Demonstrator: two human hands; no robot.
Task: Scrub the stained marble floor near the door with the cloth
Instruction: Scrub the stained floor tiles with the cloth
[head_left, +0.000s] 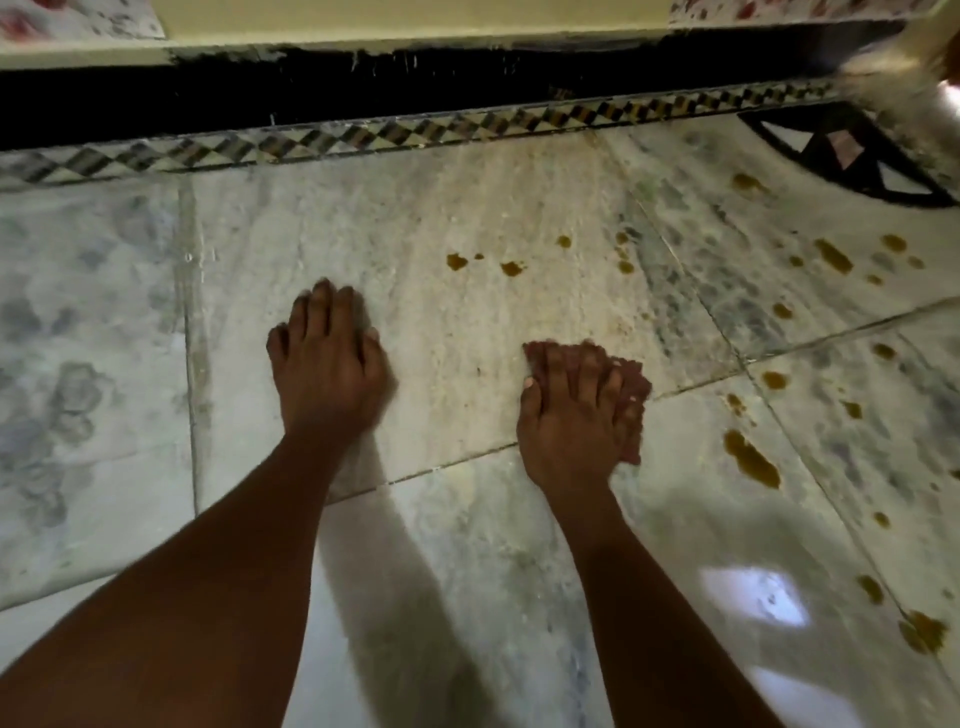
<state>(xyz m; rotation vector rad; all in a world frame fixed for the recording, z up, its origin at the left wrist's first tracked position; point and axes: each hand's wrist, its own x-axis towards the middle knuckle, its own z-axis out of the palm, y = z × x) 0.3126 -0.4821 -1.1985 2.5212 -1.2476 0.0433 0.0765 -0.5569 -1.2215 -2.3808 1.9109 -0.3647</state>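
My right hand presses flat on a small reddish-brown cloth against the pale marble floor; the cloth shows past my fingertips and along the right side of the hand. My left hand rests flat on the bare floor to the left, fingers together, holding nothing. Brownish-yellow stains dot the marble: two small ones beyond the cloth, a large one to its right, and several more spreading toward the right edge.
A patterned tile border and a black threshold strip run across the top, with a cream door frame above. A shiny metal object sits blurred at the top right, beside a black inlay pattern.
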